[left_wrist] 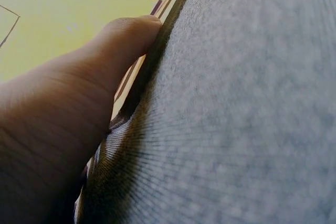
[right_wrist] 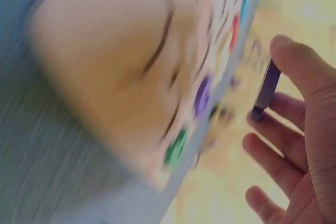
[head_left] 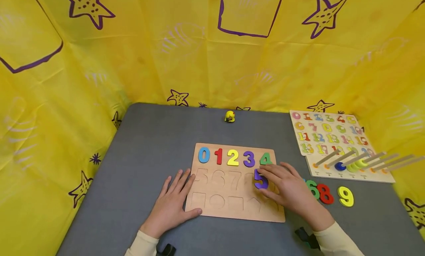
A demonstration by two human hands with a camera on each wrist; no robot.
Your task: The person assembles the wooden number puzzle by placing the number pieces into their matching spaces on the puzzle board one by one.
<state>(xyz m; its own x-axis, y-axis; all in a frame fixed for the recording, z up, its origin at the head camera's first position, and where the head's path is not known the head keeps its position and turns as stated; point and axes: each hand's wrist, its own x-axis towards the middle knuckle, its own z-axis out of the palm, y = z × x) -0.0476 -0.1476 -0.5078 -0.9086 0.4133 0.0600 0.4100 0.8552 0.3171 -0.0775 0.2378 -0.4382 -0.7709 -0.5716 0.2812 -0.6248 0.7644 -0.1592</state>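
A wooden number puzzle board [head_left: 229, 208] lies on the table, its top row filled with a blue 0 [head_left: 204, 155], red 1 [head_left: 218, 156], yellow 2 [head_left: 233, 158], purple 3 [head_left: 249, 159] and green 4 [head_left: 265, 159]. The recesses below are bare. My right hand [head_left: 287, 186] pinches a purple number 5 [head_left: 261, 180] between thumb and fingers, over the board's right part. In the right wrist view the 5 [right_wrist: 268, 85] shows edge-on. My left hand [head_left: 172, 204] rests on the board's left edge with fingers spread, thumb [left_wrist: 134, 32] along the near edge.
Right of the board lie a green 6 [head_left: 312, 188], red 8 [head_left: 325, 194] and yellow 9 [head_left: 346, 196]. Behind them stands a pegged counting board [head_left: 352, 175] with rings, beside a larger number board [head_left: 302, 151]. A small yellow toy [head_left: 230, 116] sits at the back.
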